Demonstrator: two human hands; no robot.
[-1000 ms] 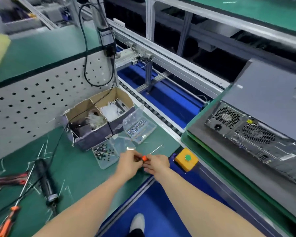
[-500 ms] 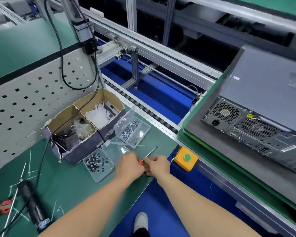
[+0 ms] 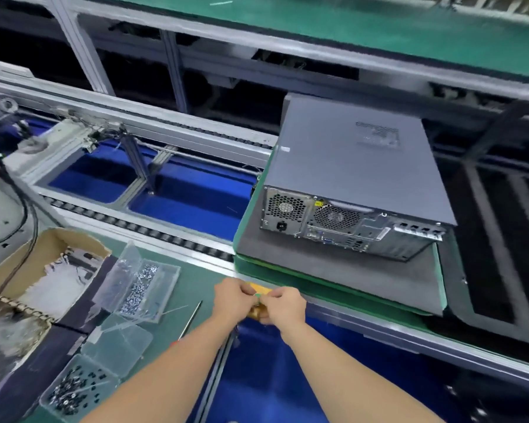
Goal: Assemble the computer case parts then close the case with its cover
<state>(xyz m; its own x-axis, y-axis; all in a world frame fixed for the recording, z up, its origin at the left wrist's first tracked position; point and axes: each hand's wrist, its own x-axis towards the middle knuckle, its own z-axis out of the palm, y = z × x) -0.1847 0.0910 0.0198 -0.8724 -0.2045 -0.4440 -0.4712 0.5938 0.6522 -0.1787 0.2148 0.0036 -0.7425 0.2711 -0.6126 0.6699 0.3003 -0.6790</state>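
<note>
Case (image 3: 353, 181) sits cover-on, lying flat on the grey pad (image 3: 333, 279), right of centre, rear panel facing near. Left hand (image 3: 234, 297) and right hand (image 3: 284, 302) meet over the yellow button box (image 3: 258, 312), fingertips pinched on something tiny; can't tell what. View has swung right from the screw trays (image 3: 141, 288) to the case, so fastening the cover looks next.
</note>
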